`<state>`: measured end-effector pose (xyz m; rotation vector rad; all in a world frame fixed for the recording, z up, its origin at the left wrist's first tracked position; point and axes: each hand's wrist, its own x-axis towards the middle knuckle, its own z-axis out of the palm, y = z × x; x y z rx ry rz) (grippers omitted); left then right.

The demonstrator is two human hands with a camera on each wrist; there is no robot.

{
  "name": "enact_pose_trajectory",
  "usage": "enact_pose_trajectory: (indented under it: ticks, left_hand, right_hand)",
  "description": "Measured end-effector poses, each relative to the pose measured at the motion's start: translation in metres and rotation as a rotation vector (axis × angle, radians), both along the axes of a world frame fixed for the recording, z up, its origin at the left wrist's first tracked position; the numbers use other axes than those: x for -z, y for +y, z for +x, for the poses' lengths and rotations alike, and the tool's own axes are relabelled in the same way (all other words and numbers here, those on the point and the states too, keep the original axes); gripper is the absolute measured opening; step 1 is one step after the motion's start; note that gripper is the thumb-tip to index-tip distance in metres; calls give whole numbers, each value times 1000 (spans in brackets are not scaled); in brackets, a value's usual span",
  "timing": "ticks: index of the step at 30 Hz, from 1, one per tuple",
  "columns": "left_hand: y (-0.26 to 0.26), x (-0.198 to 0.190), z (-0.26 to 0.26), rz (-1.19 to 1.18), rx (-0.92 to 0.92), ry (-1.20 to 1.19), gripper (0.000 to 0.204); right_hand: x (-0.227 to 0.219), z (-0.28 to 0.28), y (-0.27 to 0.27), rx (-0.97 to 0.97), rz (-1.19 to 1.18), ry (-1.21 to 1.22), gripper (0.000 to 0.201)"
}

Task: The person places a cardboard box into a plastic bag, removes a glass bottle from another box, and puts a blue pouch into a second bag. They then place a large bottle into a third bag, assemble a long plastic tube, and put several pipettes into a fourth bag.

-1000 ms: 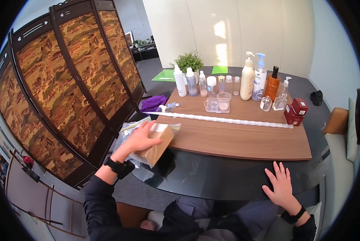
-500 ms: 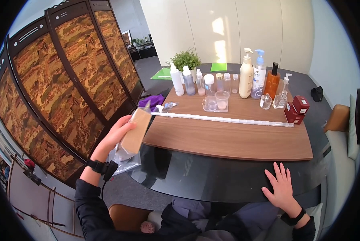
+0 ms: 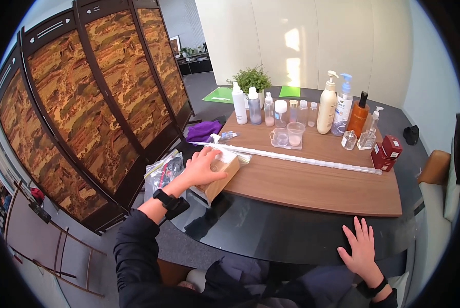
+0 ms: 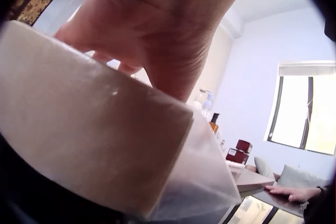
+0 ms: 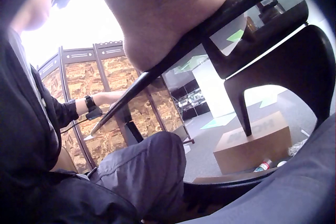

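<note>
The left hand (image 3: 203, 165) curls its fingers (image 4: 157, 29) over a tan rectangular cardboard box in clear plastic wrap (image 3: 220, 173), at the near left corner of the brown wooden board (image 3: 317, 179); the right hand (image 3: 362, 246) lies flat, fingers spread, on the dark glass table (image 3: 271, 231), well apart.

It looked like an office meeting room: a round dark glass table (image 3: 271, 231) stood beside plain white wall panels (image 3: 291, 36), a carved folding screen (image 3: 86, 102) and grey carpet, with toiletry bottles (image 3: 328, 105) lined on a wooden board (image 3: 317, 185) as though staged
</note>
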<state>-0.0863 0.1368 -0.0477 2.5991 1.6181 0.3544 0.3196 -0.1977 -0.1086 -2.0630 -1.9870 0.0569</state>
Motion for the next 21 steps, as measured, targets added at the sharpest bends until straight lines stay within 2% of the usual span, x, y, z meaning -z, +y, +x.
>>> enact_pose_trajectory:
  ticks: [3,4,5,7,8,9,10,11,14,17,20,21]
  left_hand:
    - [21,-15,-37,-421,120,-586,62]
    - [27,-26,-53,-367,88,-763,50]
    - [39,-29,-76,-314,5,-895,48]
    - [63,-13,-127,-98,-285,-912,45]
    - [102,29,-181,-2,-392,-797,44]
    - [134,60,-233,-20,-564,-544,52]
    - [130,68,-248,-35,-737,-501,63]
    - [104,53,-237,-121,-884,-459,72]
    - [48,13,-206,-508,-968,-564,70]
    - [64,49,-232,-493,-830,-617,61]
    - [79,69,-247,-294,-933,-734,51]
    - [89,75,-262,-348,-874,-800,50]
  right_hand:
    - [0,1,0,0,4,-1,64]
    - [0,1,0,-1,9,-3,64]
    - [0,1,-1,-3,10,-5,64]
    - [-1,0,-1,3,-5,-3,64]
    - [-2,-1,0,3,-10,-1,65]
    - [-3,-1,0,1,-13,2,65]
    - [-3,0,0,1,-14,5,65]
    - [-2,0,0,2,-17,8,65]
    - [-1,1,0,2,-12,4,65]
    - [-1,1,1,-1,-9,-2,65]
    - [-1,1,0,-4,-2,2,65]
    - [-1,1,0,-2,-6,4,65]
